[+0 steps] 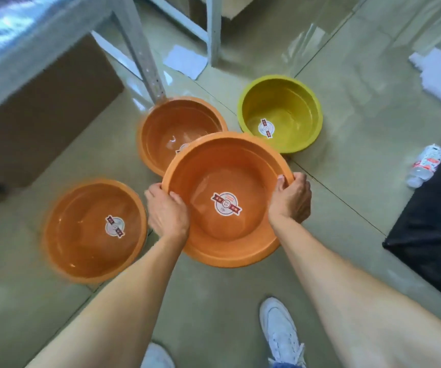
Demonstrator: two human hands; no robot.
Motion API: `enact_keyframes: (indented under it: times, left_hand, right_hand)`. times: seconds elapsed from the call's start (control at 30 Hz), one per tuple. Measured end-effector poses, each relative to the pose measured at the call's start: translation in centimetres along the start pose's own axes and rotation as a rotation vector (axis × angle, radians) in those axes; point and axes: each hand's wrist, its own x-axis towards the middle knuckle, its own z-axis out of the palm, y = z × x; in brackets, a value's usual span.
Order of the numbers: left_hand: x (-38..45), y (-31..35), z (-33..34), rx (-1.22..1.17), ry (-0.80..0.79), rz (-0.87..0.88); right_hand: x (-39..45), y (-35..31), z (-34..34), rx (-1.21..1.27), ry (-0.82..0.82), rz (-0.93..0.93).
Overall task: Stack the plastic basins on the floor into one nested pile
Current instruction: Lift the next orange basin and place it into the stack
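Note:
I hold an orange basin [227,166] by its rim, lifted off the floor in the middle of the view. My left hand [167,211] grips its left rim, my right hand [291,197] its right rim. It overlaps a second orange basin [171,123] standing on the floor just behind it. A third orange basin [92,235] rests on the floor to the left. A yellow-green basin [280,102] stands at the back right. Each basin has a round sticker inside.
A cardboard box [41,110] and grey metal shelf legs [145,54] stand at the left and back. A black bag [434,221] and a plastic bottle [423,166] lie at the right. White paper [185,61] lies on the floor. My white shoes [280,330] are below.

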Motion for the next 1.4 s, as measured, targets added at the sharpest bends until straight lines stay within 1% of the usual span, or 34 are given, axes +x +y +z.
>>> enact_keyframes:
  times: [0.2,0.37,0.47,0.57,0.7,0.87,0.97,1.07,1.17,1.23,1.3,1.4]
  left_hand:
    - [7.4,-9.3,-6.5,0.015,0.131,-0.142]
    - [10.7,-16.4,-10.4,0.012,0.211,-0.273]
    - [12.0,-19.7,-11.9,0.008,0.227,-0.33]
    - [13.1,-22.4,-12.9,0.004,0.205,-0.401]
    - [14.1,-25.5,-12.2,0.038,0.124,-0.382]
    - [15.1,-27.9,-10.7,-0.011,0.029,-0.344]
    - [15.5,-29.3,-9.5,-0.063,-0.012,-0.351]
    - [15.6,-30.1,-8.5,-0.062,-0.001,-0.329]
    - [15.0,-29.0,-8.3,-0.046,0.024,-0.254]
    - [14.7,-26.8,-7.8,-0.072,-0.001,-0.164]
    - [14.4,-23.8,-7.1,-0.185,-0.098,-0.137]
    - [13.6,-18.1,-5.7,-0.489,-0.288,-0.208]
  right_hand:
    - [-8.6,-6.6,6.9,0.031,-0.257,-0.206]
    - [-15.3,-9.8,12.0,0.032,-0.368,-0.289]
    - [-18.4,-11.0,14.1,0.01,-0.436,-0.343]
    - [-20.6,-11.7,16.2,-0.046,-0.524,-0.388]
    - [-21.8,-11.3,19.2,-0.16,-0.612,-0.392]
    - [-22.3,-9.7,22.3,-0.255,-0.624,-0.382]
    - [-22.4,-8.6,23.1,-0.29,-0.607,-0.434]
    - [-22.6,-7.9,23.2,-0.294,-0.622,-0.471]
    - [-22.5,-7.9,22.7,-0.258,-0.659,-0.397]
    - [-21.8,-8.5,21.9,-0.234,-0.661,-0.334]
    - [-20.7,-9.1,21.1,-0.187,-0.636,-0.296]
    - [-17.5,-10.1,19.9,-0.054,-0.591,-0.249]
